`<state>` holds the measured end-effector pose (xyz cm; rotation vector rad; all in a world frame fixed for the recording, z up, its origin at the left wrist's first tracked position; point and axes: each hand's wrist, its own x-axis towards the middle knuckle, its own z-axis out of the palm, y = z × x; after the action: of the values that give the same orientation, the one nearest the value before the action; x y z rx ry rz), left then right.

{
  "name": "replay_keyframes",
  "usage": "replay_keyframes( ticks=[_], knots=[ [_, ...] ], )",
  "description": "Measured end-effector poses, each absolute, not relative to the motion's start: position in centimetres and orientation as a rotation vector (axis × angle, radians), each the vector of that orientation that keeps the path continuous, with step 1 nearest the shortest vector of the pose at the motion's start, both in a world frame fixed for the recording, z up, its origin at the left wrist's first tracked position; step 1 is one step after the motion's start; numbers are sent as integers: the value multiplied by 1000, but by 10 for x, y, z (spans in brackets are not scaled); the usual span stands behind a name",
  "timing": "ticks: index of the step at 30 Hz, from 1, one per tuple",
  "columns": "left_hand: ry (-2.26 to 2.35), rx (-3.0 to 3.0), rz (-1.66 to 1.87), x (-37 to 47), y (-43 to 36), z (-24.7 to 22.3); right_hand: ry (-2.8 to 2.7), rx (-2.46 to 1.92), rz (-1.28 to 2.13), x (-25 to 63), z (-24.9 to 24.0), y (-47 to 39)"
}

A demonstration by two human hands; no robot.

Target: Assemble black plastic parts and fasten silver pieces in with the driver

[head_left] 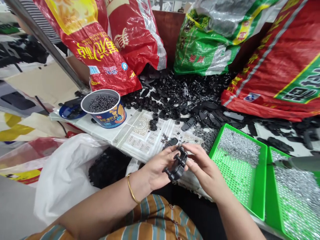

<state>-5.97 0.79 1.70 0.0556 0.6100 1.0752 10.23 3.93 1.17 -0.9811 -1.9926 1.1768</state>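
A small black plastic assembly (177, 166) with stubby round knobs is held in front of my body, just off the table's near edge. My left hand (158, 168), with a gold bangle at the wrist, is closed around it from the left. From the right, the fingertips of my right hand (203, 168) press on its upper end; whether they also pinch a small part there I cannot make out. Just behind my fingers a flat black plastic piece (170, 143) lies on the table.
Loose black parts (185, 90) are heaped across the back, below red sacks (140, 36) and a green sack (202, 50). A paper tub (110, 113) of tiny dark pieces stands left. Green trays (237, 176) with small silvery pieces lie right. A white sack (65, 180) hangs open lower left.
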Motion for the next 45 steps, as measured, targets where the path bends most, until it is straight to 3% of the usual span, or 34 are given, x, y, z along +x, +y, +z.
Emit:
replay_keyframes(
  ticks=[5, 10, 16, 36, 45],
  knots=[
    [533, 156, 930, -59, 0, 8, -2086, -909, 1140, 108, 12, 47],
    [1079, 663, 1327, -83, -3, 5, -2233, -979, 659, 116, 17, 47],
    [1401, 1552, 1016, -100, -4, 12, -2288, -966, 539, 114, 21, 45],
    [1183, 1898, 1070, -94, -9, 16, -2130, -982, 733, 123, 8, 32],
    [1255, 1645, 1144, -87, -15, 8, -2114, -1000, 822, 120, 13, 29]
  ],
)
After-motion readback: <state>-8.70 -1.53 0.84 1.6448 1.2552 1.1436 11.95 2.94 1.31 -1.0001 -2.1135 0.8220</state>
